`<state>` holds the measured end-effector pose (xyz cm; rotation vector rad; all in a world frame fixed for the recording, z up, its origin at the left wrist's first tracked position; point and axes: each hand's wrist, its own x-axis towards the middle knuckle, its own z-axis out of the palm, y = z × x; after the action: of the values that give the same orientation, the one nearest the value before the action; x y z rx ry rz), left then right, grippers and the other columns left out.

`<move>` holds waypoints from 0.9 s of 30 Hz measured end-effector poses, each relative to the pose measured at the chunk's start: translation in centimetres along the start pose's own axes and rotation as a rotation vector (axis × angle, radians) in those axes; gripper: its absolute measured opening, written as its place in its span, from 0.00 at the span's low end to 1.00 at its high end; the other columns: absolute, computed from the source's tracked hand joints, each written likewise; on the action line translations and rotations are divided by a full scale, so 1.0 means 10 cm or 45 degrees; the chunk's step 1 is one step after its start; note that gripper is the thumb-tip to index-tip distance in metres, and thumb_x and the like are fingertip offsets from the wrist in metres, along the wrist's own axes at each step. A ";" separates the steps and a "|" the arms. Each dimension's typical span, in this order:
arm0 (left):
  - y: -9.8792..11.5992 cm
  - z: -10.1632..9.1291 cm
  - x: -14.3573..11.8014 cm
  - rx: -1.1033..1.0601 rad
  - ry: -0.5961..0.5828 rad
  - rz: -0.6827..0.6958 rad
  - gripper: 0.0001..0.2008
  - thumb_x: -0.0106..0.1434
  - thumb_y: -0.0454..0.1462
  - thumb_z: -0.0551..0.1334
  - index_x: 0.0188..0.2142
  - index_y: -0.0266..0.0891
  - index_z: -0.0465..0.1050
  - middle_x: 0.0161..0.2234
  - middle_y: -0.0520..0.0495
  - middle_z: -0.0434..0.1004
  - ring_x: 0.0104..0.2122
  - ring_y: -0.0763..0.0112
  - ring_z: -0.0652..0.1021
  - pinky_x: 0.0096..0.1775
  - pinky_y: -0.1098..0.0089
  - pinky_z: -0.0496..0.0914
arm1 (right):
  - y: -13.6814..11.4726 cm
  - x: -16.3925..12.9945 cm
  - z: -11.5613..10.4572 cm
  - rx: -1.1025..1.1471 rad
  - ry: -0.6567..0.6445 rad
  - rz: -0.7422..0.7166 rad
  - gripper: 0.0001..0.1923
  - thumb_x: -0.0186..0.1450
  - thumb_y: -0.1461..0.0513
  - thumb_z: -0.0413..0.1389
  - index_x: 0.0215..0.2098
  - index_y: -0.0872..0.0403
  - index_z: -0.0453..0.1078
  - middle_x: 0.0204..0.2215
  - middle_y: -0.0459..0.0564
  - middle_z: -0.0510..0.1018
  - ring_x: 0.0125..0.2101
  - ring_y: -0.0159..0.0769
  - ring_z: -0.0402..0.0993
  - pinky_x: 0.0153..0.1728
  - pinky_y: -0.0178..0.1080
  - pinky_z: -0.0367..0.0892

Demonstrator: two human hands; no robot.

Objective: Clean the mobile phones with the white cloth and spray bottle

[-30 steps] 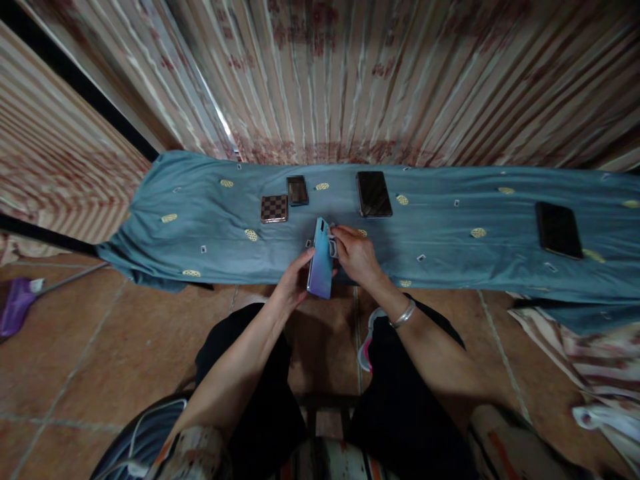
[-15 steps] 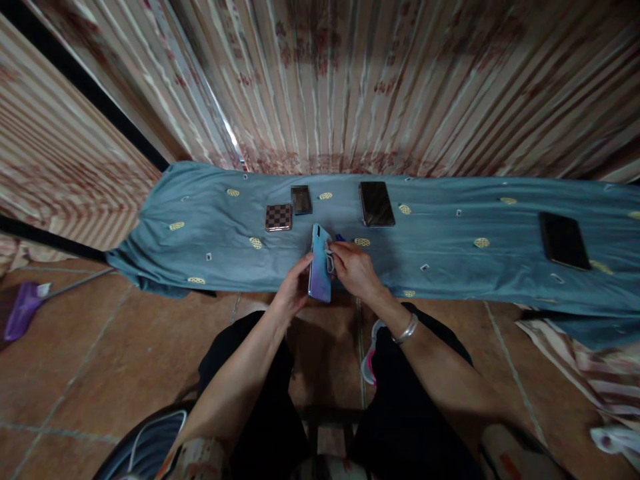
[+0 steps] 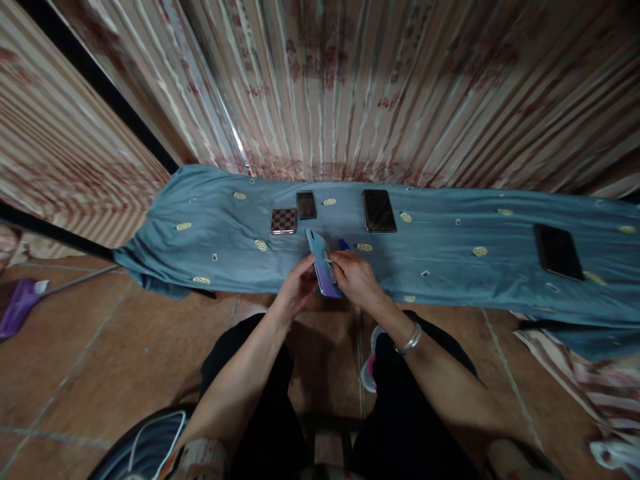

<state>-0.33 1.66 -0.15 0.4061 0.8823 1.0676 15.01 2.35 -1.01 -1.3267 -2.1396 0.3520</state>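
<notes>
A smartphone (image 3: 324, 265) with a shiny blue-to-purple back is tilted above the front edge of the cloth. My left hand (image 3: 299, 285) is closed around its left edge, thumb along the side. My right hand (image 3: 354, 272) is at the phone's back, fingers pinched at a small pale loop (image 3: 330, 267) lying against it. The fingers partly hide this loop, so I cannot make out its exact kind. Just beyond my right hand, a small blue object (image 3: 344, 245) shows on the cloth, partly covered.
On the blue pineapple-print cloth (image 3: 230, 253) lie a checkered case (image 3: 283, 221), a small dark square item (image 3: 307, 205), a black phone-like slab (image 3: 379, 211) and another dark slab (image 3: 559, 251). A striped curtain (image 3: 320, 100) hangs behind. At the left is a purple broom head (image 3: 17, 308).
The phone has turned, its top end leaning left and its lower end swinging right. My right fingers have stayed at its back. The whole view has shifted slightly.
</notes>
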 end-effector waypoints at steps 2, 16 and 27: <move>0.03 0.00 -0.01 -0.032 0.019 0.020 0.08 0.60 0.40 0.67 0.30 0.36 0.78 0.26 0.48 0.81 0.27 0.68 0.80 0.36 0.69 0.72 | -0.04 -0.01 -0.02 0.000 -0.018 0.000 0.15 0.68 0.69 0.47 0.44 0.54 0.75 0.43 0.56 0.82 0.44 0.45 0.78 0.49 0.45 0.71; 0.27 -0.05 -0.04 -0.075 0.025 0.082 0.13 0.63 0.41 0.63 0.40 0.32 0.80 0.34 0.39 0.85 0.40 0.57 0.84 0.46 0.62 0.77 | -0.23 -0.10 -0.14 0.112 -0.052 -0.066 0.14 0.69 0.68 0.50 0.44 0.52 0.77 0.41 0.52 0.84 0.43 0.41 0.81 0.47 0.41 0.73; 0.41 -0.13 -0.05 -0.133 0.122 0.133 0.14 0.66 0.41 0.61 0.42 0.31 0.78 0.34 0.38 0.85 0.39 0.60 0.85 0.45 0.64 0.77 | -0.32 -0.13 -0.12 0.130 -0.067 -0.106 0.13 0.69 0.67 0.52 0.46 0.52 0.77 0.42 0.53 0.84 0.43 0.41 0.81 0.48 0.43 0.74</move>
<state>-3.78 2.92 2.03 0.3185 0.8931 1.2319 13.82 -0.43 1.12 -1.1802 -2.1825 0.4603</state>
